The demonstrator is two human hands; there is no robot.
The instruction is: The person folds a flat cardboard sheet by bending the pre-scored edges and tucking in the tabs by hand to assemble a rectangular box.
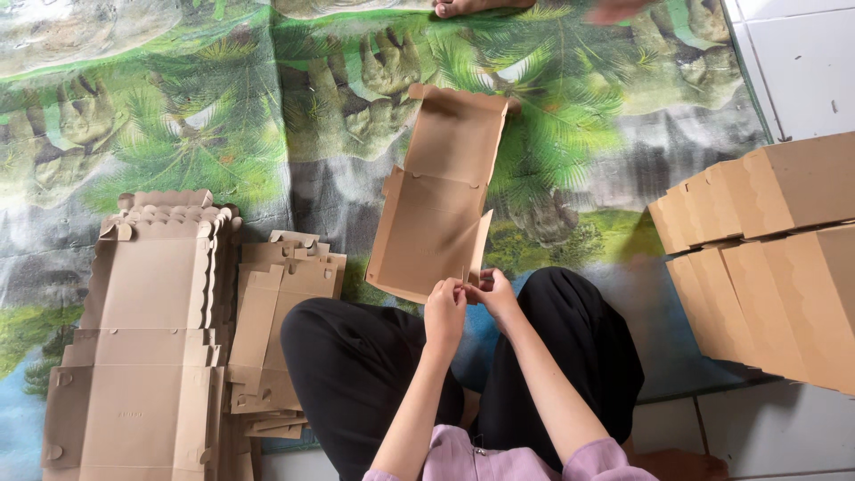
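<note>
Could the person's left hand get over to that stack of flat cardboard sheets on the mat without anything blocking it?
Probably yes. The left hand is busy at the near edge of the half-folded cardboard box, but the stack of flat cardboard sheets lies on the same side, just past the left knee, with nothing standing between.

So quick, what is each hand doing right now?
Left hand: closed, pinching the near corner of the brown cardboard box blank.
Right hand: closed, pinching the same corner from the other side.

Single head-worn view, looking steeply down from above, close over the lap, patterned floor mat filling the frame
</note>
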